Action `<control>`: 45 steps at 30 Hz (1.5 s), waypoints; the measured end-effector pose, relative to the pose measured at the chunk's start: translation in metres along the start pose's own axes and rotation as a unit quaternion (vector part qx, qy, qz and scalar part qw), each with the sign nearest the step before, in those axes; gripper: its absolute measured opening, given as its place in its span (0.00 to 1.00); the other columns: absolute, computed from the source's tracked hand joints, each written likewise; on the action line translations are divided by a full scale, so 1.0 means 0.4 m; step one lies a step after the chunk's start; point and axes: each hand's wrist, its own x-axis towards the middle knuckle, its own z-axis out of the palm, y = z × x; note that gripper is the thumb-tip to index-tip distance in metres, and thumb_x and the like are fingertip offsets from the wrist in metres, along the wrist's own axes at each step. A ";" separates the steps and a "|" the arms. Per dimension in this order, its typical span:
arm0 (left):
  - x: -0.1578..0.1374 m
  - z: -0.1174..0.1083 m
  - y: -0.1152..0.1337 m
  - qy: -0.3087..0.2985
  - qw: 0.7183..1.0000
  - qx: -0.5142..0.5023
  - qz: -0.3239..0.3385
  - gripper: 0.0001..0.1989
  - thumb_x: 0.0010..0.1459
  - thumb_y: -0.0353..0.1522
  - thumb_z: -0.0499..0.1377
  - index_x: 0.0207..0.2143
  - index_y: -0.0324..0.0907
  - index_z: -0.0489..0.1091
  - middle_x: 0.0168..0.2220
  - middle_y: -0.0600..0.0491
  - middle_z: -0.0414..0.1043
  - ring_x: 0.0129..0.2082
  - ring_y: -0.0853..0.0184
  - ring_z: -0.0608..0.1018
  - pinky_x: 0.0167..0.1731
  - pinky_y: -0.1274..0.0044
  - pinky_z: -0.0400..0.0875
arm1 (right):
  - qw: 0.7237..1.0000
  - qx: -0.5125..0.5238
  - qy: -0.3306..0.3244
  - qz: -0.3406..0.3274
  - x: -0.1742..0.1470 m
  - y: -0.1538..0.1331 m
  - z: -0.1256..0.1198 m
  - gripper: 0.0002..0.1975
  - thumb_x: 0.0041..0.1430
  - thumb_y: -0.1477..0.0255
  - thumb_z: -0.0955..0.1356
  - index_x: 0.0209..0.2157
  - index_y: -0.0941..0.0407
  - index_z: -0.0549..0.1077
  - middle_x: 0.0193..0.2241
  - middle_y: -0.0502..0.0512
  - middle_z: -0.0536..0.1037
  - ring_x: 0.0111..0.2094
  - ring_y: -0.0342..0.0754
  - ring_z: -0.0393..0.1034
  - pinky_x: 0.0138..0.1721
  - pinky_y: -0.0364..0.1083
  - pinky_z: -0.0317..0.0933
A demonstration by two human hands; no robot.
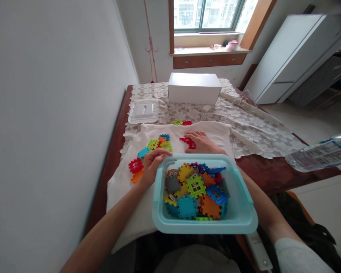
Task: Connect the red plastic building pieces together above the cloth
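Observation:
A pale teal plastic bin (pixel 241 197) holds a heap of colourful toothed building tiles, among them a lime-green window tile (pixel 196 186) and an orange square tile (pixel 210 207). At its far left corner, my left hand (pixel 154 162) is closed on the rim. Beyond the bin, my right hand (pixel 202 144) reaches over the white cloth, with thumb and fingers around a red toothed tile (pixel 191 143); the palm side is hidden. To the left of the bin lie loose tiles, including a red window tile (pixel 135 165) and a light blue tile (pixel 143 152).
The white cloth (pixel 130 212) covers the near part of the table. Farther back are a clear plastic lid (pixel 143 110) and a white box (pixel 194 93) on a lace tablecloth (pixel 258 140). A plastic bottle (pixel 321 153) appears at right. A wall (pixel 53 113) runs along the left.

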 end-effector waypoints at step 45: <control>0.003 -0.005 -0.011 -0.010 0.999 -0.027 -0.017 0.12 0.63 0.42 0.67 0.35 0.45 0.87 0.30 0.52 0.80 0.27 0.65 0.74 0.27 0.76 0.68 | 0.946 0.239 0.218 -0.034 0.024 0.016 0.030 0.11 0.72 0.59 0.72 0.47 0.51 0.79 0.46 0.57 0.83 0.48 0.55 0.78 0.54 0.54 0.73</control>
